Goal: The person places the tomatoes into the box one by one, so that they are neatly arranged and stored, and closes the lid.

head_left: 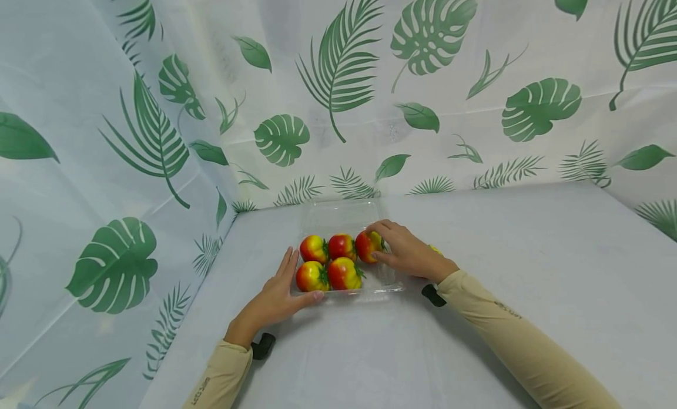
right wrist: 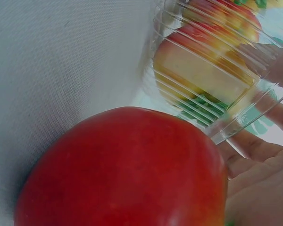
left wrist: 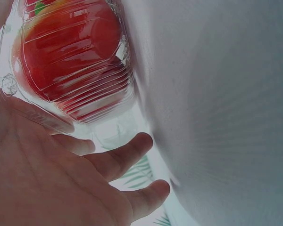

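Observation:
A clear plastic clamshell box (head_left: 383,284) holds several red-and-yellow tomatoes with green leafy tops, including a front one (head_left: 345,274) and a left one (head_left: 312,276). My right hand (head_left: 407,250) reaches over the box's right side, fingers and thumb round the back-right tomato (head_left: 365,247). The left hand (head_left: 277,294) lies along the box's left wall, its fingers extended and its thumb at the front rim. In the left wrist view, those fingers stretch past the ribbed wall, behind which a tomato (left wrist: 75,42) shows red.
Another tomato (right wrist: 127,174) lies on the white tabletop outside the box, mostly hidden under my right wrist in the head view. The box's transparent lid (head_left: 342,214) is folded back toward the leaf-patterned curtain (head_left: 365,156).

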Motion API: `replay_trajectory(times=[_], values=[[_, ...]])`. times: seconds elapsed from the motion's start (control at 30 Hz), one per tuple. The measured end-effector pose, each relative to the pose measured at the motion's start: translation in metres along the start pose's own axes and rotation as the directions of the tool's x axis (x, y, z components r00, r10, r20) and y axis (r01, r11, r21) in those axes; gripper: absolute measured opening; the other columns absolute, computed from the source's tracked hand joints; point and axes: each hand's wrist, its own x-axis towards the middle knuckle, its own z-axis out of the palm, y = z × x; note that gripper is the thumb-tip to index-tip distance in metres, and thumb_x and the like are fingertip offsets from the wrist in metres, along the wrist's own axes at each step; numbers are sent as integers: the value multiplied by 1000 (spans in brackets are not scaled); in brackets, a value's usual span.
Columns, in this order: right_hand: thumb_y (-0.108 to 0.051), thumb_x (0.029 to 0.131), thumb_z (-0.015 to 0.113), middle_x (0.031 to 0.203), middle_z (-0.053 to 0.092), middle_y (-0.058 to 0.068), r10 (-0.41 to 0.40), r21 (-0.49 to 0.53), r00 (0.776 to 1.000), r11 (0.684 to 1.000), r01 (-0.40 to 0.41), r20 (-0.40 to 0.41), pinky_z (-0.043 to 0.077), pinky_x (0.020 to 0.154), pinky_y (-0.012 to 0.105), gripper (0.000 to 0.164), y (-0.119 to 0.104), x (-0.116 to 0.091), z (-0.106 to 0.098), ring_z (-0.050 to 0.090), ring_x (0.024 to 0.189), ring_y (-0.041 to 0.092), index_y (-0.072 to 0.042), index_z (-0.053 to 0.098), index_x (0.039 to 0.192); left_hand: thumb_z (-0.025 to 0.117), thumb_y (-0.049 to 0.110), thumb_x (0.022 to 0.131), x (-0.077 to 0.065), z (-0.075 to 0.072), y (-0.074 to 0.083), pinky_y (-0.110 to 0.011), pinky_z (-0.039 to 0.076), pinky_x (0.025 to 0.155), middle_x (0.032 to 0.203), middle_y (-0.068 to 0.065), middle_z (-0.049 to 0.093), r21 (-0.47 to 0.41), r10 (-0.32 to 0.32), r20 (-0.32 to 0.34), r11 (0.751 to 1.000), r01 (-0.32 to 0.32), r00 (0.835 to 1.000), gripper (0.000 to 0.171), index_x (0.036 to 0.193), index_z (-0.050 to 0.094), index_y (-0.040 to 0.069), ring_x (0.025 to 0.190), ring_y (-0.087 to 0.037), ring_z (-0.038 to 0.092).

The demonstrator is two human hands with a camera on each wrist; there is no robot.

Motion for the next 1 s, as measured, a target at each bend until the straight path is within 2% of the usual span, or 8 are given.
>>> replay_trajectory(times=[0.3, 0.57, 0.83, 1.0], values=[[-8, 99, 75, 144, 56, 23, -15, -5, 1000, 1000, 15, -8, 44, 113, 62, 46, -1, -1, -1, 54, 132, 46, -1, 60, 142, 73, 70, 89, 1, 0, -1, -71, 23, 121, 180, -9, -7, -2, 3, 2, 1000, -3, 1000, 125, 173, 2, 12, 160, -47, 16], [-18, 101, 75, 154, 49, 23, 53, 35, 998, 998, -54, 28, 41, 116, 62, 58, -1, -1, -6, 48, 141, 43, -4, 53, 152, 73, 73, 88, 1, 0, -1, -72, 23, 121, 180, -9, -7, 2, -3, 3, 1000, 3, 1000, 126, 173, 2, 12, 160, -48, 17], [-25, 102, 74, 157, 46, 21, 46, 58, 998, 997, -48, 35, 41, 116, 62, 60, 2, -2, -11, 47, 143, 42, -7, 51, 155, 73, 71, 89, 0, 1, -1, -72, 23, 120, 180, -9, -7, 1, -7, 1, 1000, 7, 1000, 125, 173, 1, 13, 160, -48, 17], [-31, 103, 74, 159, 44, 20, 70, 75, 996, 994, -74, 58, 41, 116, 62, 65, 0, -5, -21, 45, 145, 41, -8, 48, 158, 73, 72, 89, 0, 1, -1, -73, 23, 120, 180, -8, -7, 3, -11, -1, 1000, 11, 1000, 125, 173, 1, 14, 159, -49, 18]])
